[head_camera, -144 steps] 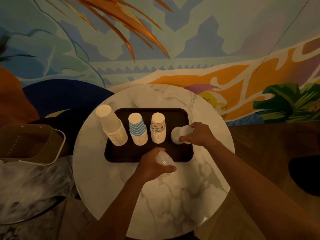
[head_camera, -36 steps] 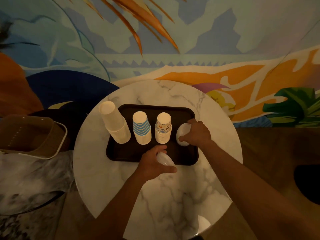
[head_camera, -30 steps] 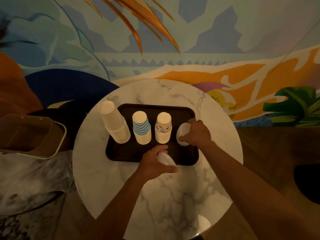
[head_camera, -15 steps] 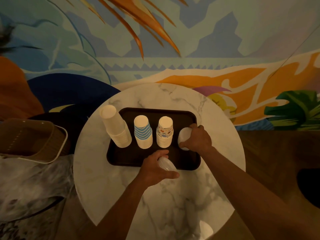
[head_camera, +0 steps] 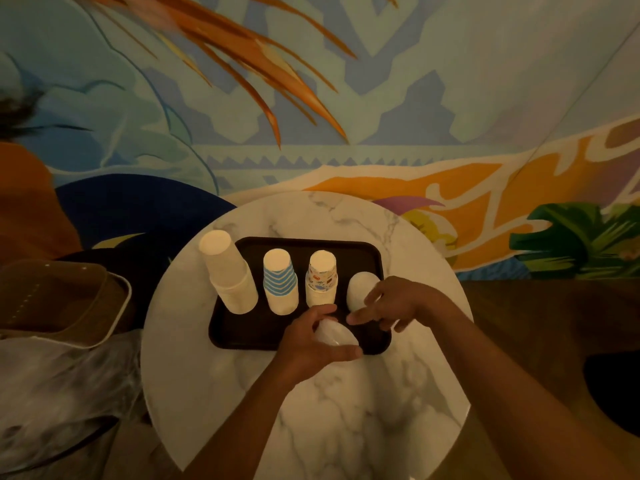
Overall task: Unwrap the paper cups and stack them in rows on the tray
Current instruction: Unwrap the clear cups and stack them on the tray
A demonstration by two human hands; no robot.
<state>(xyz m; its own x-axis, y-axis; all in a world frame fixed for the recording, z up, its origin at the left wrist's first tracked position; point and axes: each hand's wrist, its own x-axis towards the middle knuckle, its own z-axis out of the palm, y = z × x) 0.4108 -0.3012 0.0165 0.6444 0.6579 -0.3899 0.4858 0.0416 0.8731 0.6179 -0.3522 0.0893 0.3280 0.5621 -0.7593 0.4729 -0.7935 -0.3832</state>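
A dark tray (head_camera: 256,330) sits on the round marble table. Three upside-down cup stacks stand in a row on it: a tall plain white stack (head_camera: 228,271) at the left edge, a blue-striped stack (head_camera: 280,281), and a patterned stack (head_camera: 321,279). A white cup stack (head_camera: 360,289) stands at the right end of the row. My right hand (head_camera: 394,303) hovers just in front of it, fingers loosely spread, off the cups. My left hand (head_camera: 311,344) grips a clear plastic wrapper (head_camera: 334,336) over the tray's front edge.
The marble table (head_camera: 346,410) has bare surface in front of the tray. A tan bin (head_camera: 59,303) stands on the left beside crumpled clear plastic (head_camera: 52,386). A painted wall rises behind the table; dark wooden floor lies to the right.
My right hand has let go of the white cup stack, leaving it on the tray, and moved toward the wrapper in my left hand. The left hand has stayed put.
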